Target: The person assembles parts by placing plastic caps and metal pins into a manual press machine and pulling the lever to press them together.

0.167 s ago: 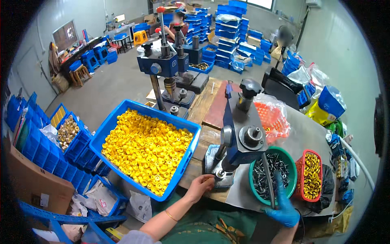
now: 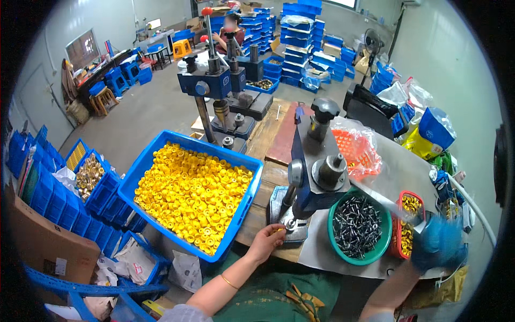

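I am keeping my bare left hand (image 2: 266, 244) at the near edge of the desk (image 2: 274, 180), thumb and fingertips pinching together on a small yellow piece (image 2: 281, 230), just beside the base of the blue press (image 2: 311, 180). The press is standing close to that same near edge. My right hand, in a blue glove (image 2: 437, 244), is blurring out toward the desk's near right corner; the grey lever (image 2: 412, 218) is reaching from the press toward it, and I cannot tell whether my fingers are closing on it.

Between the press and that corner, a green bowl (image 2: 360, 262) is holding dark metal screws (image 2: 357, 228), and right beside it a red basket (image 2: 396, 244) is carrying more yellow pieces. A big blue tray (image 2: 244, 206) is sitting at the desk's left edge, filled with loose yellow caps (image 2: 193, 198). Behind the press, clear plastic is wrapping an orange basket (image 2: 359, 155). Toward the far left corner, another blue press (image 2: 201, 83) is standing.
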`<state>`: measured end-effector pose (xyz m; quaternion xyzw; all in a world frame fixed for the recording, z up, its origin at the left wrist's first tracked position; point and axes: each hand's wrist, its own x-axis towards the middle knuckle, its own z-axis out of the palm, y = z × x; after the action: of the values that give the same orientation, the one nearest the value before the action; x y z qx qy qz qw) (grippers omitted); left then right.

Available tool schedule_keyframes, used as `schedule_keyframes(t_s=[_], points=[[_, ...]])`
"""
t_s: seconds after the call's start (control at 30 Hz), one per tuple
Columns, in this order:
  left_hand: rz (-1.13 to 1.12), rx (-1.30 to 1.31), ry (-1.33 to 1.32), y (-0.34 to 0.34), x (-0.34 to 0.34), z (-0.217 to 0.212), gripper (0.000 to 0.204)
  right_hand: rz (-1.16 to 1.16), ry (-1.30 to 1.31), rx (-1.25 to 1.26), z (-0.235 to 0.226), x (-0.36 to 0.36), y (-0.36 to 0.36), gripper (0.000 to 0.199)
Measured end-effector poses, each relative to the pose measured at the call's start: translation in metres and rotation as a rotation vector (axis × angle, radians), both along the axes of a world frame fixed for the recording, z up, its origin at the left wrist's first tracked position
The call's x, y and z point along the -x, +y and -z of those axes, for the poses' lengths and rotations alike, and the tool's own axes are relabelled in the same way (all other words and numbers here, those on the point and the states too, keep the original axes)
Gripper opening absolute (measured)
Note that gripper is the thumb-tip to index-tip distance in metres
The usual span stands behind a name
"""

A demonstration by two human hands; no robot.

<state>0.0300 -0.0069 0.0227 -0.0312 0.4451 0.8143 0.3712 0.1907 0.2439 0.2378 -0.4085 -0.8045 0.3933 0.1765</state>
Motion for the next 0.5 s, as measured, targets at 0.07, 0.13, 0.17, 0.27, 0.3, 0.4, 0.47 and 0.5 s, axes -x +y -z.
schedule_keyframes(t_s=[0.07, 0.13, 0.17, 0.27, 0.3, 0.4, 0.47, 0.5], points=[[-0.046, 0.033, -0.017, -0.001, 0.000, 0.001, 0.023, -0.158, 0.406, -0.171, 0.010, 0.060, -0.010, 0.037], [-0.068, 0.040, 0.003, -0.005, 0.003, 0.000, 0.024, -0.287, 0.784, -0.367, 0.020, 0.118, -0.025, 0.023], [-0.088, 0.056, 0.027, -0.012, 0.003, 0.003, 0.024, -0.357, 0.975, -0.462, 0.036, 0.137, -0.030, 0.017], [-0.126, 0.122, 0.135, -0.023, 0.010, 0.003, 0.023, -0.719, 0.141, -0.238, 0.141, 0.144, -0.039, 0.014], [-0.115, 0.151, 0.157, -0.026, 0.012, 0.004, 0.023, -0.886, 0.060, -0.257, 0.166, 0.140, -0.058, 0.010], [-0.057, 0.205, 0.231, -0.027, 0.019, 0.008, 0.024, -0.993, 0.156, -0.245, 0.232, 0.140, -0.081, 0.013], [-0.080, 0.271, 0.316, -0.020, 0.022, 0.007, 0.024, -0.912, 0.304, -0.411, 0.242, 0.137, -0.085, 0.017], [-0.113, 0.340, 0.412, -0.019, 0.024, 0.007, 0.023, -0.913, 0.302, -0.408, 0.243, 0.137, -0.086, 0.017]])
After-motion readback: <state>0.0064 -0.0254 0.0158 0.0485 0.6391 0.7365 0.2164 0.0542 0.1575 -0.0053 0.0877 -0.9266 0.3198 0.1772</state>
